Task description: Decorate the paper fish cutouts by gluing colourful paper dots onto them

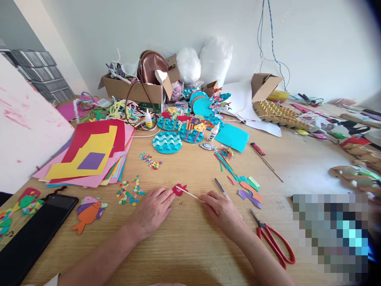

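Note:
A small red paper cut-out, apparently a fish (180,190), lies flat on the wooden table between my two hands. The fingers of my left hand (155,207) are stretched out flat, their tips at its left edge. In my right hand (219,208) a thin white stick (190,194) is pinched, its far end resting over the red paper. A grey pen (222,188) lies just beyond the right hand. To the right rest red-handled scissors (275,243). Round coloured paper dots (131,191) are scattered beside the left hand.
Coloured paper sheets (89,153) are stacked at left, near a black phone (40,238) and paper fish (89,212). Paper scraps (251,192) lie at right. Glue bottles (213,132) and blue wavy discs (167,142) stand farther back, before a cardboard box (127,92).

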`<state>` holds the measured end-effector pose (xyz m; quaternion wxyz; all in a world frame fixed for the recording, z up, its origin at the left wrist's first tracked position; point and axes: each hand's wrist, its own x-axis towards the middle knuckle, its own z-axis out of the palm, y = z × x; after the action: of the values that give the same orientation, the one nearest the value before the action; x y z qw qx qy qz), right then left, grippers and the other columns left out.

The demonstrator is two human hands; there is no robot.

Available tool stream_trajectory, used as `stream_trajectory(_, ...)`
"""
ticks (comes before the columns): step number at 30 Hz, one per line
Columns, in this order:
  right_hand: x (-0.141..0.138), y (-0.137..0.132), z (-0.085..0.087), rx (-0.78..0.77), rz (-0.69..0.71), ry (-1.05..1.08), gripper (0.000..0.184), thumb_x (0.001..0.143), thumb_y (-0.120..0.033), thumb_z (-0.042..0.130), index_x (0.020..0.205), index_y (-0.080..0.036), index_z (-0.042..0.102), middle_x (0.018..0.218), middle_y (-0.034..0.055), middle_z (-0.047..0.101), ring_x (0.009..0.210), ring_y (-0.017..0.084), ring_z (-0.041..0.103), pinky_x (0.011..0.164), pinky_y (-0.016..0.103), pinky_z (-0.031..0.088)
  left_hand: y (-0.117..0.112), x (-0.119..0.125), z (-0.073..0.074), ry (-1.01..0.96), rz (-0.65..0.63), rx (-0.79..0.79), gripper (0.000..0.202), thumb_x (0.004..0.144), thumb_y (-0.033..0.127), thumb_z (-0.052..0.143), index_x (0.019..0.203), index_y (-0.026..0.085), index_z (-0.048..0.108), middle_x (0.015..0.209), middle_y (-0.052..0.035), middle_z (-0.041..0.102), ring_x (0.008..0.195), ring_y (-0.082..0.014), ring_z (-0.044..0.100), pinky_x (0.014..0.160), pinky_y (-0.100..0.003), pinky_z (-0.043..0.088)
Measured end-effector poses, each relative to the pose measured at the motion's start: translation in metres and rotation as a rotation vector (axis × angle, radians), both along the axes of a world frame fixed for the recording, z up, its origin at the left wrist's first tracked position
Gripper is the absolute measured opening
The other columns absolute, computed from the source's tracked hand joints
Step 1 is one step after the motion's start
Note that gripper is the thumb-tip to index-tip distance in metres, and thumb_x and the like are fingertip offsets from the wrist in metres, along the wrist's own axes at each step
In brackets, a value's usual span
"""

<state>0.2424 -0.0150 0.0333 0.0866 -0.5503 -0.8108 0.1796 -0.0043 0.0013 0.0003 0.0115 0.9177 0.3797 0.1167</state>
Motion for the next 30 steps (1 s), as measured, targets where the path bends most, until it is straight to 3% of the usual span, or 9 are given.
stream_trajectory(30,-0.006,-0.001,0.008,-0.014,-0.016,-0.011,0.032,0.087,-0.016,0.032,0.103,-0.023,0.06,0.089,0.0051,0.059,0.079,0.015,0.058,0.068,0.025,0.041,-0.001,0.0,0.001,0.009,0.003,-0.014,0.038,0.084,0.019,0.048,0.122,0.015,0.044,0.121,-0.0054,0.053,0.107,-0.0227,0.045,0.089,-0.038,0.04)
